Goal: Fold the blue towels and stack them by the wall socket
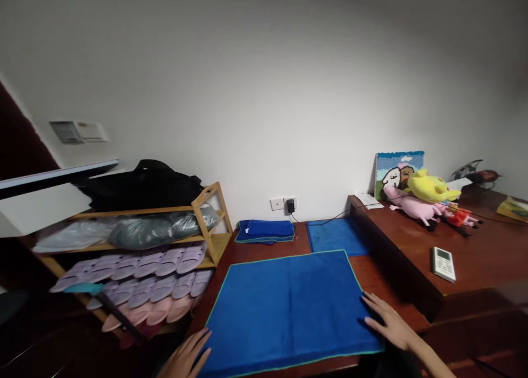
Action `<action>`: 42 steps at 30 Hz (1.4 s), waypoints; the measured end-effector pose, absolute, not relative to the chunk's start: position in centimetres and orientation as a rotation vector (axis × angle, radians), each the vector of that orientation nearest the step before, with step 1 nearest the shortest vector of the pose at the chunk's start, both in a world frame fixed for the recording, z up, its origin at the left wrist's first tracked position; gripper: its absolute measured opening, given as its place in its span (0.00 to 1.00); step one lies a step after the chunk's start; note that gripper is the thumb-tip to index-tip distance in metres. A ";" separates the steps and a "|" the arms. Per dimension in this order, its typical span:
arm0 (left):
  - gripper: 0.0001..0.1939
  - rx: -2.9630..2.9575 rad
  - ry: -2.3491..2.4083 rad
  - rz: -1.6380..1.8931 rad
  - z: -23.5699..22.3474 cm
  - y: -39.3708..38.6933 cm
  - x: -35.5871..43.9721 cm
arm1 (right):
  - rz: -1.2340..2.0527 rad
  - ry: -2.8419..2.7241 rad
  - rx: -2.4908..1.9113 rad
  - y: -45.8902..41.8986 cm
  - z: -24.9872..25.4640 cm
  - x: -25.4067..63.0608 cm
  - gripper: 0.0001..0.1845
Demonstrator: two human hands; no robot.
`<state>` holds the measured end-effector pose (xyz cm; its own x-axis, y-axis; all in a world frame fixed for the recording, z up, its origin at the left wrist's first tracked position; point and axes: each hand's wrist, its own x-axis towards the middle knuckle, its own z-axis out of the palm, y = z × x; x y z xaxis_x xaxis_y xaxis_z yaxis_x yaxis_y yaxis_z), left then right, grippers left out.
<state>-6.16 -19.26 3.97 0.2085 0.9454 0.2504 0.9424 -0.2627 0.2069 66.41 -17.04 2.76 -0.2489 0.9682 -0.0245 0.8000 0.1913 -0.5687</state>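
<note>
Blue with a green hem, the cloth [284, 306] is lying flat on the surface [244, 254], its longer axis apparently running sideways between the hands. The left hand [186, 356] is resting at the cloth's left edge, towards its near corner; the right hand [388, 320] is touching its right edge, farther up. Neither is clearly nearer its middle. Both are lying well apart, fingers extended, clamping nothing. Beyond the cloth, a folded stack [266, 231] is sitting.

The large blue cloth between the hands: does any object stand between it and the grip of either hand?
Nothing visible does: the left hand is at the left edge of the large blue cloth, the right hand at its right edge.
</note>
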 end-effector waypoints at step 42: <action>0.10 1.740 2.212 0.753 8.5 10.5 -3.1 | 0.534 -1.555 -1.849 11.7 5.7 64.3 0.12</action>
<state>-3.06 10.48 8.46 -0.2696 0.9537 0.1329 0.8369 0.1638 0.5222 64.35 11.71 5.67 0.2114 0.9721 0.1013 0.7052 -0.0799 -0.7045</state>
